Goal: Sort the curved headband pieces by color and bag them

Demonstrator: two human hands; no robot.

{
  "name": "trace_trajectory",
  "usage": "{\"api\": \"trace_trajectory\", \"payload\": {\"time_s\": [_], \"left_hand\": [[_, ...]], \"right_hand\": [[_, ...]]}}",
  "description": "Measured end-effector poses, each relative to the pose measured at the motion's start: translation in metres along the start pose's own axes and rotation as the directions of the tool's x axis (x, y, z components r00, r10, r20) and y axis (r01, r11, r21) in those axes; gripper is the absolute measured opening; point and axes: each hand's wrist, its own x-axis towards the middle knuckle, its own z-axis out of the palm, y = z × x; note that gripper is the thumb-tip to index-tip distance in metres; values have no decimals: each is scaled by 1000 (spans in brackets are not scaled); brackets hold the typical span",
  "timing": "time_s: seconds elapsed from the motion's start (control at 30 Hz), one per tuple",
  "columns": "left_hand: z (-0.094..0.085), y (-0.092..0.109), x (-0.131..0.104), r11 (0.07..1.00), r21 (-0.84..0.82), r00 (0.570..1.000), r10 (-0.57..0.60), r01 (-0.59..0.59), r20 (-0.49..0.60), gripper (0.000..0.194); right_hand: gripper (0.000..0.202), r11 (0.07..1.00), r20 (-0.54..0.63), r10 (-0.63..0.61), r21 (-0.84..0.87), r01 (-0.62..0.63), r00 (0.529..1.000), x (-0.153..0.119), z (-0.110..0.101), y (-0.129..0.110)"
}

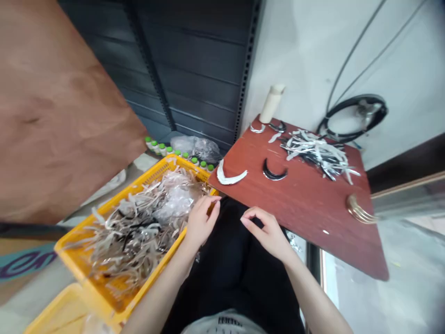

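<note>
The left hand (201, 218) is near the middle of the frame, by the edge of the yellow basket (79, 255). Its fingers are bent and loose, holding nothing. The right hand (266, 232) is a bit to the right, by the near edge of the red desk (295, 208). Its fingers are loosely curled and empty too.

A bent white strip (227, 178) lies at the desk's left corner, close above the hands. A curved black strip (274, 175) lies right of it. A messy pile (318, 150) of black and white strips is at the upper right. The basket, at the lower left, has lots of strips in it.
</note>
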Motion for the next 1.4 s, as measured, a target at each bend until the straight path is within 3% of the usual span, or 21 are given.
{"api": "trace_trajectory", "payload": {"time_s": [0.13,0.3,0.5,0.6,0.7,0.77,0.9,1.0,1.1,1.2,1.3,1.4], "left_hand": [[33,21,2,990,-74,985,128,-120,114,20],[76,20,-15,974,-75,951,224,-212,214,19],[93,6,-18,973,-59,961,230,-224,152,19],[93,4,-14,966,-36,953,259,-256,155,18],[95,6,-11,951,14,936,301,-309,179,17],[96,7,-11,943,36,929,320,-331,184,16],[98,9,-11,933,58,922,338,-354,189,16],[99,10,-12,933,73,922,332,-352,200,17],[98,10,-13,935,80,923,322,-344,210,17],[98,8,-16,939,53,927,324,-339,191,18],[97,8,-20,947,1,940,319,-322,122,22],[93,18,-22,965,-46,964,259,-256,56,29]], "right_hand": [[18,995,-162,60,-72,-72,985,-6,-44,16],[21,937,-402,63,-292,-193,914,-3,-119,54],[20,727,-713,-16,-490,-481,701,15,-226,106],[22,602,-672,-31,-603,-523,740,30,-255,123],[22,549,-608,-36,-675,-493,793,51,-264,134],[23,493,-616,-36,-696,-522,787,67,-262,139],[27,289,-665,-7,-717,-635,747,90,-255,143],[24,267,-672,-14,-716,-644,741,93,-252,142],[25,344,-712,-86,-678,-650,697,85,-254,135],[25,532,-713,-145,-641,-553,686,71,-258,114],[24,748,-573,-145,-597,-289,807,51,-258,76],[26,832,-289,-27,-537,-138,957,27,-244,28]]}}
